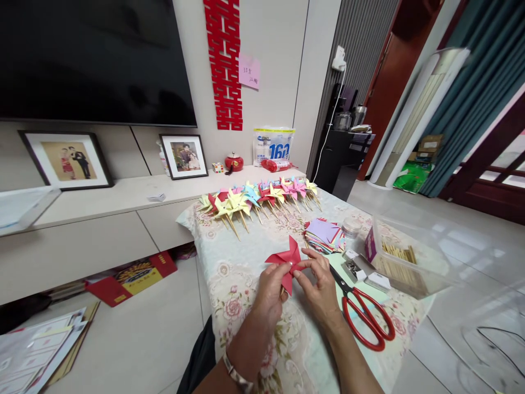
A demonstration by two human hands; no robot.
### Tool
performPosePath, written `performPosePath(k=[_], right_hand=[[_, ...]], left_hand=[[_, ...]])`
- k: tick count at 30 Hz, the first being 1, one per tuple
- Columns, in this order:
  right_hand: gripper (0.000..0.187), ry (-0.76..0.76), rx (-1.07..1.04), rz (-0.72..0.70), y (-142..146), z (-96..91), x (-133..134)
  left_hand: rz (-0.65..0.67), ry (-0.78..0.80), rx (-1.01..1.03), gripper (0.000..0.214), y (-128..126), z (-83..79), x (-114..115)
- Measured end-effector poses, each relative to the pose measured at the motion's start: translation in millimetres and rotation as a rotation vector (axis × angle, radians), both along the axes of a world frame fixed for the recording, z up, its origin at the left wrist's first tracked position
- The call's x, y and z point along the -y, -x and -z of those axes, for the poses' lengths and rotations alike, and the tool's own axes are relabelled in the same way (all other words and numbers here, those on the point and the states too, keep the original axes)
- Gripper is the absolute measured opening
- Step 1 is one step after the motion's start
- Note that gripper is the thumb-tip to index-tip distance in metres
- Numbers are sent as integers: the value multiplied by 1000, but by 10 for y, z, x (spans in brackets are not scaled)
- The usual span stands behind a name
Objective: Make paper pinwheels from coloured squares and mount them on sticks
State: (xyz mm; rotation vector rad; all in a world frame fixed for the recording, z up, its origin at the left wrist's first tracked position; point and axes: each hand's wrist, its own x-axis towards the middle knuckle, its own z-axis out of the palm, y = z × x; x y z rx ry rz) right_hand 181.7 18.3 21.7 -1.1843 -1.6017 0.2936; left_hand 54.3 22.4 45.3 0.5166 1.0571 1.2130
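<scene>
A red paper pinwheel [287, 257] is held between my two hands above the flowered tablecloth. My left hand [270, 289] is closed on it from the near left, the thumb pressed close to its centre. Part of a wooden stick shows beneath that hand; the rest is hidden. With thumb and fingers pinched, my right hand [319, 278] grips the pinwheel's right side. Red-handled scissors [367, 317] lie just right of my right hand, blades toward it. Beyond my hands sits a stack of coloured paper squares [324, 234].
Several finished pinwheels [262, 197] on sticks line the table's far side. To the right stand a small open box of metal pins [353, 269], a round clear container [351, 226] and a clear plastic bin [426, 268] holding wooden sticks [400, 257]. A white cabinet [123, 216] runs behind.
</scene>
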Motion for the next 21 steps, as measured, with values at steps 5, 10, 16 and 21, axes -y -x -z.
performPosePath(k=[5, 10, 16, 21], right_hand=[[28, 11, -76, 43, -31, 9, -8], [30, 73, -4, 34, -40, 21, -9], [36, 13, 4, 100, -19, 36, -10], [30, 8, 24, 93, -8, 45, -6]], left_hand=[[-11, -22, 29, 38, -53, 55, -33], [-6, -29, -2, 41, -112, 134, -27], [-32, -52, -30, 41, -129, 174, -39], [-39, -56, -63, 39, -126, 167, -54]])
